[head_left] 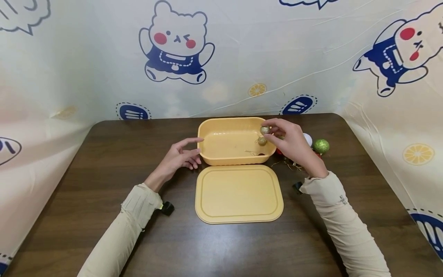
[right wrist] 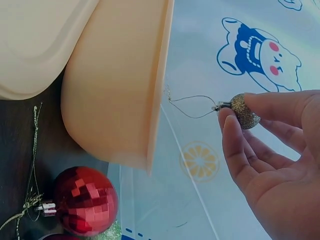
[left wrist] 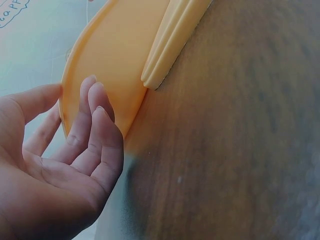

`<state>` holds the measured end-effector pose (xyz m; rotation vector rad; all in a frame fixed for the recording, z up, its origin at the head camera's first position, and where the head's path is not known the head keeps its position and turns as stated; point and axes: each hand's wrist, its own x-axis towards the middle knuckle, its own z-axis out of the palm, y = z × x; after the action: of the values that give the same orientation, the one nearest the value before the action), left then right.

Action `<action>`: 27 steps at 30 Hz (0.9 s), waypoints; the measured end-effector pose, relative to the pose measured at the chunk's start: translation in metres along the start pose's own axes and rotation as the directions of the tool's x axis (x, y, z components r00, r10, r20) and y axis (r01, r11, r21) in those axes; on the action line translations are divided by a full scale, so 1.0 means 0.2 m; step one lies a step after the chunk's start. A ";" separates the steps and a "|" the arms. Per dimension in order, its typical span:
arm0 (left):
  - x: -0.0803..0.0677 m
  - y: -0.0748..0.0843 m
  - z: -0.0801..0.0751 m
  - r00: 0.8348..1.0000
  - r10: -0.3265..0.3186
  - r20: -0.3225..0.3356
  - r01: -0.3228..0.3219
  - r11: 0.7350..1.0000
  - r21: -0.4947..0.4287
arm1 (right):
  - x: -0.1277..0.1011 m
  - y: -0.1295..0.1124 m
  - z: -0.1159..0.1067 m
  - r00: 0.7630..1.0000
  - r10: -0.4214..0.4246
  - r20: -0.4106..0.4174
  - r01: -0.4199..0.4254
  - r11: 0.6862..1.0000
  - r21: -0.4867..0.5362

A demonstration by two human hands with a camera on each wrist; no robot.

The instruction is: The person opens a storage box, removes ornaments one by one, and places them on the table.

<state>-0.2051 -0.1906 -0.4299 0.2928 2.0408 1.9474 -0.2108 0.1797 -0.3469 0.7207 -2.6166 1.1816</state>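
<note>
Over the right end of the yellow plastic box [head_left: 230,159], my right hand [head_left: 292,140] pinches a small gold glitter Christmas ball [head_left: 265,130] between thumb and fingers. Its thin hanging loop [right wrist: 192,106] dangles beyond the fingertips in the right wrist view. Inside the box lies another gold glitter ball [head_left: 262,141], near a small dark red thing [head_left: 261,154] partly hidden by the front wall. At the box's left end, my left hand [head_left: 174,158] touches the rim with thumb and index finger spread apart, the other fingers loosely bent below.
A flat yellow lid [head_left: 238,194] lies on the brown table [head_left: 221,254] in front of the box. Right of the box sit a green glitter ball [head_left: 321,146], a white ball [head_left: 307,139] and a faceted red ball [right wrist: 87,200] with gold string. A printed cloth [head_left: 242,46] hangs behind.
</note>
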 end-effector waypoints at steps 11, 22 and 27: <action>0.00 0.00 0.00 1.000 0.006 -0.001 -0.006 1.000 0.002 | -0.06 0.01 -0.03 1.000 -0.008 0.015 0.009 1.000 -0.029; 0.01 -0.01 0.00 1.000 0.000 -0.002 0.000 1.000 0.005 | -0.16 0.05 -0.06 0.999 -0.036 0.008 0.036 0.997 -0.074; 0.01 -0.01 0.00 1.000 -0.003 -0.003 0.003 1.000 0.008 | -0.20 0.07 -0.09 0.999 -0.032 -0.004 0.031 0.994 -0.108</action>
<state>-0.2065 -0.1907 -0.4314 0.2890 2.0496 1.9396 -0.1838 0.2151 -0.3590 0.7336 -2.6303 1.0229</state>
